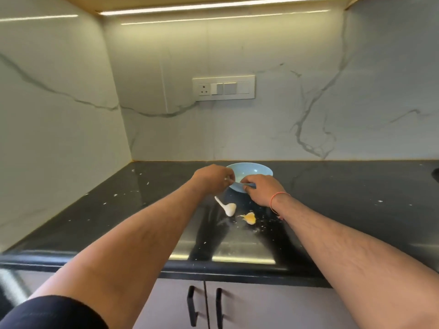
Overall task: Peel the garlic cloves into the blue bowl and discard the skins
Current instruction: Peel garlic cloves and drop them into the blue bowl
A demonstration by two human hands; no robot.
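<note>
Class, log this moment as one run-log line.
left hand: pinches white skin | right hand: grips blue bowl rim | garlic piece: on counter

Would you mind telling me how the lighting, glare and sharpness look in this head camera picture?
Head view: an under-cabinet light strip lights the scene evenly and throws a bright glare band on the black countertop near its front edge; wide-angle distortion bends the counter edge and stretches the forearms; the left hand and right hand at the blue bowl look soft, so each grip is hard to read.
</note>
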